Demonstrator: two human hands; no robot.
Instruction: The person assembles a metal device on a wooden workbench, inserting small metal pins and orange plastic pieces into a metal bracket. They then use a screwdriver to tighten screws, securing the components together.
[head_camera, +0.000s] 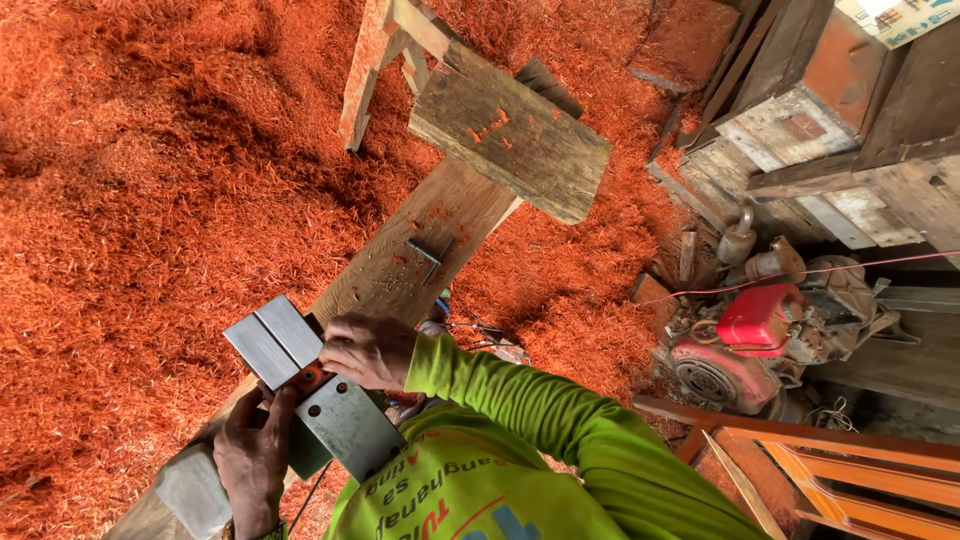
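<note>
An electric planer (345, 420) lies upside down on a long wooden plank (420, 235), its two silver sole plates facing up with an orange gap between them. My left hand (252, 462) grips the planer's near side from below. My right hand (367, 350), in a lime green sleeve, rests with curled fingers on the planer's edge right at the orange gap; what its fingertips hold is hidden. A small dark T-shaped wrench (432, 255) lies on the plank beyond the hands.
Red wood shavings (150, 180) cover the ground all around. A wooden trestle (510, 130) carries the plank's far end. A red small engine (750, 335) sits at the right, stacked timber (820, 140) behind it, and orange wooden frames (850, 480) at the bottom right.
</note>
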